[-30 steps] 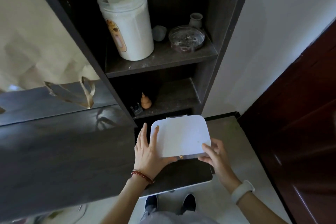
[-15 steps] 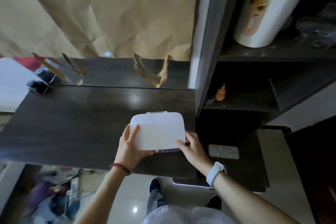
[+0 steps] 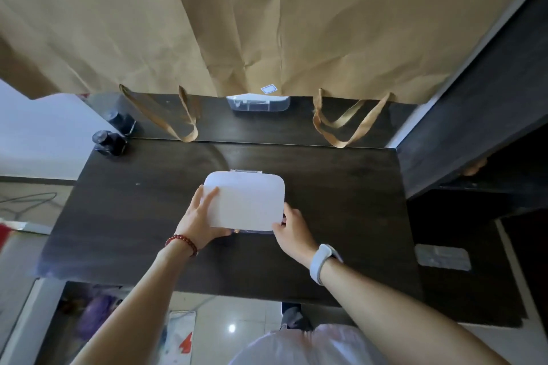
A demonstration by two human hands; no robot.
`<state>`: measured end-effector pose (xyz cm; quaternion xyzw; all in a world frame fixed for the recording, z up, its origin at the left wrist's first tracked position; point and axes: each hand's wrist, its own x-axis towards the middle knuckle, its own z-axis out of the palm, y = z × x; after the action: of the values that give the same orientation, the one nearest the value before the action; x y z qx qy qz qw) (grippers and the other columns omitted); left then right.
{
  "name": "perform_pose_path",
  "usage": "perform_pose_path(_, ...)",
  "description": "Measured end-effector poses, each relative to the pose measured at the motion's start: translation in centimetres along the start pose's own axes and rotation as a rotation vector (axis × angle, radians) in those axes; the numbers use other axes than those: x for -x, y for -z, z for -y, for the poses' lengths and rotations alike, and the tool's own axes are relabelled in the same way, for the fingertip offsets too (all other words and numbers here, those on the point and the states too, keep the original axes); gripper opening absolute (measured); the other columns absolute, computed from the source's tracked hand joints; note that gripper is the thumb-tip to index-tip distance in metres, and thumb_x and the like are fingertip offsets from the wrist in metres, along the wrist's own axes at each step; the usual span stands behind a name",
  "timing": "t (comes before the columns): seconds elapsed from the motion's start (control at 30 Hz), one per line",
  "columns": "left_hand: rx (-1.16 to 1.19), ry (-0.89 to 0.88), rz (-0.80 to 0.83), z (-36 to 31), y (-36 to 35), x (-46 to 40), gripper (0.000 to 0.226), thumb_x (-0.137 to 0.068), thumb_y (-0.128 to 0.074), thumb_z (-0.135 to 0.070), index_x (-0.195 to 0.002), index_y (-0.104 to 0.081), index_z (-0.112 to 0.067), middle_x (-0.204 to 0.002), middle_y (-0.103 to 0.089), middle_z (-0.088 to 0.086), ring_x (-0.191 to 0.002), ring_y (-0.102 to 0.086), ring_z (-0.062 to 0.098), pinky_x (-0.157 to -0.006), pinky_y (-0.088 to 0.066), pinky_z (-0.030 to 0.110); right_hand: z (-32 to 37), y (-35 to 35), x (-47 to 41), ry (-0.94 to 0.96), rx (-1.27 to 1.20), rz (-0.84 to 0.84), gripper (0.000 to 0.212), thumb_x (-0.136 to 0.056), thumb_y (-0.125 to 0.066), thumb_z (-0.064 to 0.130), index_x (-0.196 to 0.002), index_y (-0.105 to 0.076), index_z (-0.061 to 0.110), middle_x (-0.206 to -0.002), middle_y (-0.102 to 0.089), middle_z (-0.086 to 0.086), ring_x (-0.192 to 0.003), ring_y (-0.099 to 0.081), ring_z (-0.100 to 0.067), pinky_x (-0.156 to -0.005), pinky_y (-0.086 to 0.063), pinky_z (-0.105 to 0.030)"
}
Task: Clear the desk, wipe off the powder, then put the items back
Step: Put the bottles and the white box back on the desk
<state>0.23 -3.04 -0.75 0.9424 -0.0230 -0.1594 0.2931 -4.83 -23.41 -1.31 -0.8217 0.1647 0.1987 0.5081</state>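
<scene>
A white rounded box (image 3: pixel 250 198) with a clear clasp at its far edge is over the middle of the dark wooden desk (image 3: pixel 341 201). My left hand (image 3: pixel 201 218) holds its left side, fingers laid on the lid and thumb under the near edge. My right hand (image 3: pixel 292 230) grips the near right corner. Whether the box rests on the desk or hovers just above it cannot be told. No powder shows on the dark surface.
A small black bottle (image 3: pixel 109 143) stands at the desk's far left corner, doubled in the mirror strip behind. Brown paper (image 3: pixel 237 24) covers the mirror, its handles hanging down. A dark shelf unit (image 3: pixel 480 127) rises at the right, with a lower board (image 3: pixel 462 290) carrying a blister pack (image 3: pixel 442 256).
The view swung left from the shelf unit to the desk. Both hands carried the white box from beside the shelves to over the middle of the desk.
</scene>
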Motion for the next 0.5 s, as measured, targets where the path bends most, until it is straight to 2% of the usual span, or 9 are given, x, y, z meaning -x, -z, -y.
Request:
perform_pose_path(0.1, -0.115, 0.006, 0.033, -0.2, 0.3, -0.1, 0.101, -0.06, -0.083, -0.029, -0.14, -0.02, -0.025, -0.153, -0.002, 0.005, -0.135, -0.023, 0.029, -0.102, -0.037, 0.041, 0.2, -0.1, 0.0, 0.045, 0.017, -0.011, 0.035, -0.086, -0.045, 0.006, -0.122, -0.044, 0.007, -0.119, -0.047, -0.016, -0.114, -0.045, -0.029, -0.097, -0.039, -0.035)
perform_pose_path(0.2, -0.256, 0.084, 0.096, -1.0, 0.2, 0.3, 0.111, -0.062, -0.079, -0.04, -0.143, -0.004, -0.028, -0.152, 0.019, 0.012, -0.142, 0.006, 0.029, -0.11, -0.021, 0.049, 0.1, 0.9, 0.3, 0.089, 0.069, -0.002, 0.044, -0.089, -0.046, 0.009, -0.132, -0.038, 0.009, -0.129, -0.046, -0.014, -0.122, -0.038, -0.027, -0.099, -0.032, -0.03)
perform_pose_path(0.27, -0.348, 0.088, 0.088, -2.0, -0.1, 0.8, 0.111, -0.065, -0.075, -0.047, -0.144, 0.002, -0.028, -0.15, 0.024, 0.013, -0.14, 0.017, 0.029, -0.113, -0.009, 0.051, -0.4, 2.1, 0.6, 0.127, 0.128, -0.019, 0.051, -0.091, -0.046, 0.013, -0.139, -0.029, 0.008, -0.141, -0.037, -0.012, -0.132, -0.03, -0.025, -0.106, -0.025, -0.03)
perform_pose_path(0.37, -0.341, 0.008, -0.018, -4.2, -1.0, 1.6, 0.089, -0.076, -0.063, -0.049, -0.144, -0.011, -0.025, -0.154, 0.01, 0.01, -0.142, 0.011, 0.029, -0.113, -0.004, 0.053, -1.7, 4.0, 1.1, 0.164, 0.183, -0.065, 0.051, -0.093, -0.046, 0.016, -0.14, -0.03, 0.01, -0.146, -0.032, -0.007, -0.136, -0.026, -0.02, -0.11, -0.02, -0.027)
perform_pose_path(0.5, -0.208, -0.166, -0.058, -10.0, -3.9, 1.7, 0.06, -0.086, -0.054, -0.039, -0.139, -0.031, -0.021, -0.153, -0.018, 0.007, -0.141, -0.012, 0.027, -0.115, -0.01, 0.045, -4.0, 8.3, 3.2, 0.231, 0.215, -0.201, 0.043, -0.091, -0.051, 0.011, -0.133, -0.042, 0.008, -0.138, -0.043, -0.007, -0.13, -0.035, -0.019, -0.105, -0.021, -0.019)
